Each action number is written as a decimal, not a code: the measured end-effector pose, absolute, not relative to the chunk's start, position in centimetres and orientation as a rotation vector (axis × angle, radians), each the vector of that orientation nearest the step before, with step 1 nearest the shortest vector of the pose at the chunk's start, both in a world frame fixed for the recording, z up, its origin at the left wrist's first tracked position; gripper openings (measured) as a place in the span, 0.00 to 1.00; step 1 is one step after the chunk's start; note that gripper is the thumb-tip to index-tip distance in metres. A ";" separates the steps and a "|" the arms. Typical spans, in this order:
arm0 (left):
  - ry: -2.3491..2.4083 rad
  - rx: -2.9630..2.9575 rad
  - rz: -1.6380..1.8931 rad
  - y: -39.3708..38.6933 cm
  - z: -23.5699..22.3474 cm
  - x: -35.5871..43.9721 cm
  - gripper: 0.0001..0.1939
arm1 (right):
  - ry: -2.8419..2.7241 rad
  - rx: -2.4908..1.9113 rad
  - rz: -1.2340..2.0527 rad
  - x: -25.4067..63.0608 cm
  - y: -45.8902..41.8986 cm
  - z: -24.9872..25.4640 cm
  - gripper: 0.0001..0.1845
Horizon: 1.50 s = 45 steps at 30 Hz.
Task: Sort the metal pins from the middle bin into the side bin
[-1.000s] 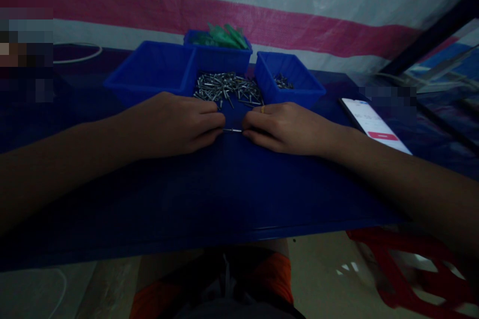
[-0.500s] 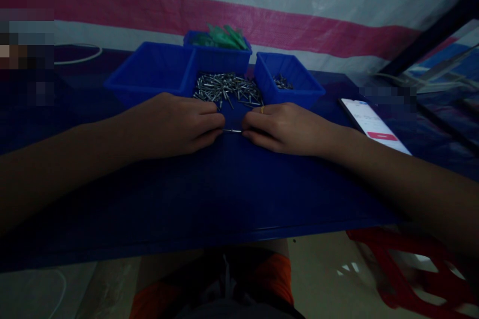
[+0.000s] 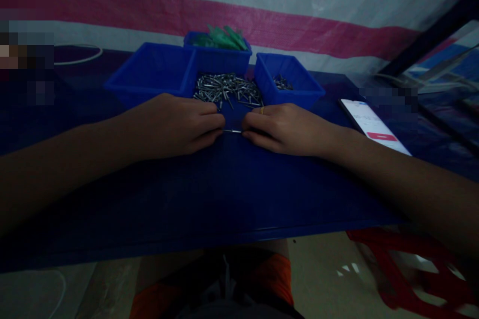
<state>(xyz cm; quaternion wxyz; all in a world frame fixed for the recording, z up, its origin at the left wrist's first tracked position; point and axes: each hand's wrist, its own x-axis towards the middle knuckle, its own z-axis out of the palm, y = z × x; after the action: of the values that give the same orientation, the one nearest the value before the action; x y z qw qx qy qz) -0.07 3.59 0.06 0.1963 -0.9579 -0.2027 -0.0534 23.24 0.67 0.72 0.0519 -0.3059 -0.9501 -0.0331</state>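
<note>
My left hand (image 3: 175,124) and my right hand (image 3: 288,127) rest on the blue table (image 3: 224,194), fingers curled, fingertips facing each other. Between them they pinch one thin metal pin (image 3: 232,131), each hand on one end. Just beyond lies a loose pile of similar metal pins (image 3: 226,88) on the table. A gold ring shows on a right finger.
Three blue bins stand behind the pile: a left bin (image 3: 151,70), a rear bin with green pieces (image 3: 220,44), and a right bin (image 3: 288,79) with a few pins. A lit phone (image 3: 374,127) lies to the right. A red chair (image 3: 411,269) stands below right.
</note>
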 end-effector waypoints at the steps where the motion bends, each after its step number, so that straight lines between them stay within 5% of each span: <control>1: -0.571 -2.682 -0.140 3.6 0.1 -0.1 0.16 | -2.892 -0.933 -0.104 23.2 0.7 0.7 0.11; 45: -0.576 -2.705 -0.195 3.7 0.0 0.0 0.14 | -2.886 -0.934 -0.098 23.2 0.6 0.7 0.11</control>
<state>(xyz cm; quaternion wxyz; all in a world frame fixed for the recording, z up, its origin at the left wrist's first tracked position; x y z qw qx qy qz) -0.03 3.75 0.02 0.1836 -0.9590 -0.2044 -0.0691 23.22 0.64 0.73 0.0534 -0.3072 -0.9496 -0.0322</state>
